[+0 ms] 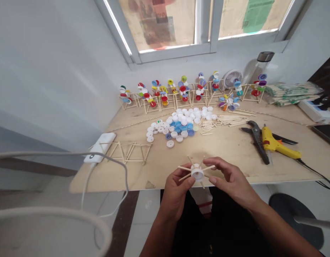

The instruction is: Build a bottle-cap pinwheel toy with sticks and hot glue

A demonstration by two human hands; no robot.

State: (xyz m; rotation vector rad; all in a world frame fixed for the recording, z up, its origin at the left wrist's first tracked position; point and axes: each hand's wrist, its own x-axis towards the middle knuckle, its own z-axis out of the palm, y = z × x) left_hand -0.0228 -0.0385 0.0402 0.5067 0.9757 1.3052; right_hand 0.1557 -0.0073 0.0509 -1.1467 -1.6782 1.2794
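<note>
A white bottle cap (197, 174) with several thin wooden sticks poking out from its side, like spokes, is held above the table's front edge. My left hand (178, 191) pinches it from the left between thumb and fingers. On its right side, my right hand (231, 182) has thumb and forefinger apart around the stick ends; a light touch there cannot be ruled out. Beyond the hands lies a pile of loose caps, white ones (191, 115) and blue ones (178, 127). Short wooden sticks (231, 120) lie beside the pile.
Stick frames with coloured cap wheels (183, 93) line the back. A bare stick frame (132, 152) and a white power strip (100, 146) sit left. Right are a yellow glue gun (277, 144), dark-handled cutters (257, 139), bagged sticks (290, 93) and a phone (325, 134).
</note>
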